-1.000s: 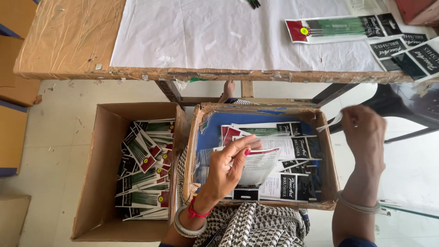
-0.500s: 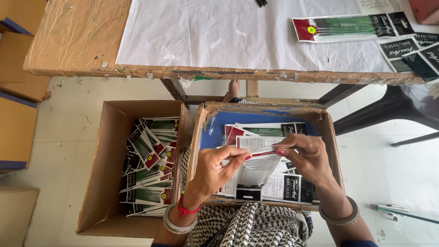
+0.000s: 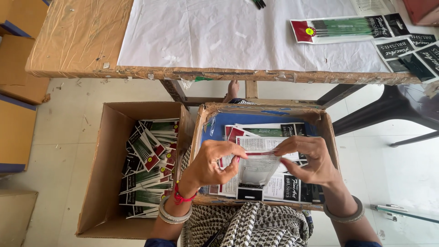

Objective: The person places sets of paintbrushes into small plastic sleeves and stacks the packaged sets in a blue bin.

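A clear plastic pouch [image 3: 258, 167] with a printed paper insert is held at its top edge by both hands, above the open cardboard box on the lap [image 3: 327, 132].

- Left hand [image 3: 212, 162]: fingers curled, pouch's upper left corner pinched between thumb and fingertips. Red thread and metal bangles are worn at the wrist.
- Right hand [image 3: 308, 158]: upper right edge of the pouch gripped, thumb below, fingers over the top. One bangle is seen on the forearm.
- Pouch: hangs roughly upright, lower end down among the packs in the box. Whether it is sealed cannot be told.
- Lap box: blue-lined inside, filled with flat brush packs [image 3: 270, 131] with black and red labels, lying loosely stacked.
- Second cardboard box [image 3: 112, 137]: on the floor, just beside the lap box on the left, its wall touching or nearly touching. More packs of the same kind [image 3: 148, 167] are piled in it at mixed angles.
- Table [image 3: 75, 39]: beyond the boxes, brown-taped top, white sheet [image 3: 228, 32] spread over the middle. One long brush pack [image 3: 340, 28] and several black label cards [image 3: 411, 48] lie at its far right end.
- Dark plastic chair [image 3: 388, 107]: at the right, partly under the table.
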